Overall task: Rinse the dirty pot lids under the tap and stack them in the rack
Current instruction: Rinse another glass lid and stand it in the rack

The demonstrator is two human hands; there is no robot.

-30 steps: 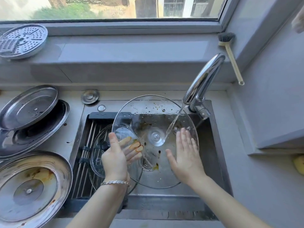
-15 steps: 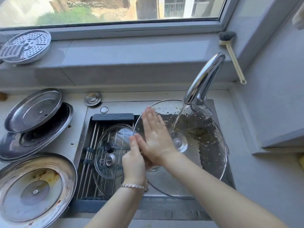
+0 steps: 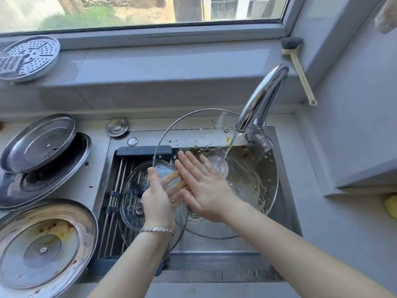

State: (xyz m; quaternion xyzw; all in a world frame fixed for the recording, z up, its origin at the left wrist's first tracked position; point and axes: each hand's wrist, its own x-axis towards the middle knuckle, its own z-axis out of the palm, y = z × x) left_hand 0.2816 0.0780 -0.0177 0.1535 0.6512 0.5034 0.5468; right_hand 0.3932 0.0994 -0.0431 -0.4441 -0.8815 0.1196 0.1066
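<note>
While water (image 3: 231,147) ran from the tap (image 3: 262,102) onto its middle, the big lid (image 3: 253,190) of glass was held tilted over the sink (image 3: 287,211). Its rim was pinched at nine o'clock by the left grip (image 3: 156,203), with the thumb laid on the near face and the fingers seen through the glass behind it. A bracelet (image 3: 158,230) was worn on that wrist. The right grip (image 3: 204,190) was spread flat, its fingers straight and pressed on the near face of the big lid, just beside the stream at its eight o'clock. Brown grease and drops were seen over the lid's part from one to five o'clock.

At nine o'clock of the big lid, the rack (image 3: 117,181) of rods was set across the sink's left half, and a small lid (image 3: 131,211) of glass was laid on it, partly hidden by the left grip.

Three steel lids (image 3: 43,244) were left on the table (image 3: 96,168) at nine o'clock of the sink. The nearest was stained brown, and the two farther ones overlapped. A little round cap (image 3: 117,126) was placed at eleven o'clock of the rack. On the sill (image 3: 150,67), a holed plate (image 3: 28,58) was kept at ten o'clock, and a brush (image 3: 298,67) was leaned in the corner at one o'clock.
</note>
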